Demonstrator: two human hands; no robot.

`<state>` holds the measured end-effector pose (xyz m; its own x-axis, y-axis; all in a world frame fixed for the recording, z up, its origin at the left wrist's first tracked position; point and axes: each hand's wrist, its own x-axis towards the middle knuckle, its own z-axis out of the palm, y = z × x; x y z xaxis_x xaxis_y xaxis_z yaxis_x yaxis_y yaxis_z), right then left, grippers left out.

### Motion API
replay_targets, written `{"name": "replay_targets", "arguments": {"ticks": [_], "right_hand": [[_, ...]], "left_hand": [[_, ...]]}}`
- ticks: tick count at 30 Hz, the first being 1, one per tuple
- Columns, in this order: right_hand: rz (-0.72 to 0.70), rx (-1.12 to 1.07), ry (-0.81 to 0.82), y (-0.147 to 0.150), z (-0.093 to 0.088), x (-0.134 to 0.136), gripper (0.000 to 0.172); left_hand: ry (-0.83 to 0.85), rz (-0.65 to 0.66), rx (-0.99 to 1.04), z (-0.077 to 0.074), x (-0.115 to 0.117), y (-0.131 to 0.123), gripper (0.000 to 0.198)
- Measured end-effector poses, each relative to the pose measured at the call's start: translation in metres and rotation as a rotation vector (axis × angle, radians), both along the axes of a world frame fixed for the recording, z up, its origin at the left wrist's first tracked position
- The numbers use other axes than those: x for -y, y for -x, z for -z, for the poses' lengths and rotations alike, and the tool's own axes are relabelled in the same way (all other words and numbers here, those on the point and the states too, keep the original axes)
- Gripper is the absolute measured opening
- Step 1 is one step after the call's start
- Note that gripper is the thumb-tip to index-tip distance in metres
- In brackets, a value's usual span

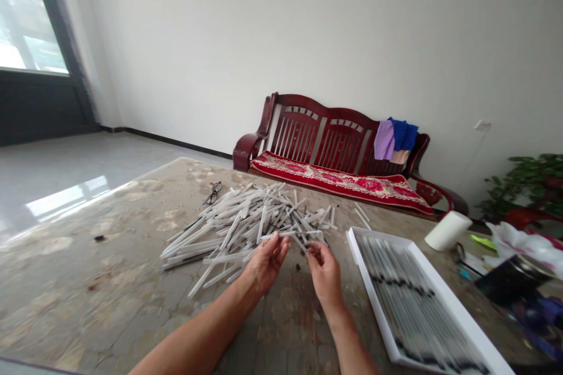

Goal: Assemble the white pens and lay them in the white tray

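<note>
My left hand (267, 261) is closed, with a slim whitish tube (285, 235) between its thumb and fingers. Close beside it, my right hand (324, 272) pinches something small and dark near the tubes' ends; its exact kind is hidden by the fingers. Both hands are at the near edge of a loose pile of whitish, translucent tubes (233, 217), some with dark parts among them. A white tray (373, 304) to the right holds rows of grey tubes with black ends (413, 275).
Eyeglasses (213, 193) lie behind the pile on the patterned table (123, 258). Small dark bits lie about. To the right are a white paper roll (447, 231), a black cup (512, 278) and a plastic bag (525, 243). A red wooden bench (325, 140) stands beyond.
</note>
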<state>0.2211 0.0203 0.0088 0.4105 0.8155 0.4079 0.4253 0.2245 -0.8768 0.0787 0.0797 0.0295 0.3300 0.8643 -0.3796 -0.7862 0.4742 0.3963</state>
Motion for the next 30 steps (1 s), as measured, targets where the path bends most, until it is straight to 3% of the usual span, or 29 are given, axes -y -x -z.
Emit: {"name": "replay_targets", "arguments": {"ticks": [5,9,11,14,19,30], "right_hand": [[0.008,0.479,0.143,0.002,0.003,0.007,0.021],[0.014,0.641,0.209,0.006,0.004,0.01,0.019],[0.027,0.558,0.175,0.004,0.006,0.008,0.019],[0.062,0.231,0.076,0.0,0.009,0.002,0.013],[0.075,-0.289,0.021,-0.001,0.003,-0.004,0.03],[0.002,-0.522,-0.002,0.009,-0.007,-0.005,0.033]], "left_hand": [[-0.011,-0.025,0.065,-0.002,-0.003,0.005,0.024],[-0.042,-0.003,0.037,0.0,-0.001,0.004,0.021],[-0.064,0.003,0.006,0.001,-0.001,0.003,0.02],[-0.08,0.011,-0.049,0.002,0.0,0.002,0.02],[-0.049,0.013,-0.121,0.003,0.0,-0.002,0.02],[-0.066,0.049,-0.139,0.002,0.003,-0.006,0.019]]}}
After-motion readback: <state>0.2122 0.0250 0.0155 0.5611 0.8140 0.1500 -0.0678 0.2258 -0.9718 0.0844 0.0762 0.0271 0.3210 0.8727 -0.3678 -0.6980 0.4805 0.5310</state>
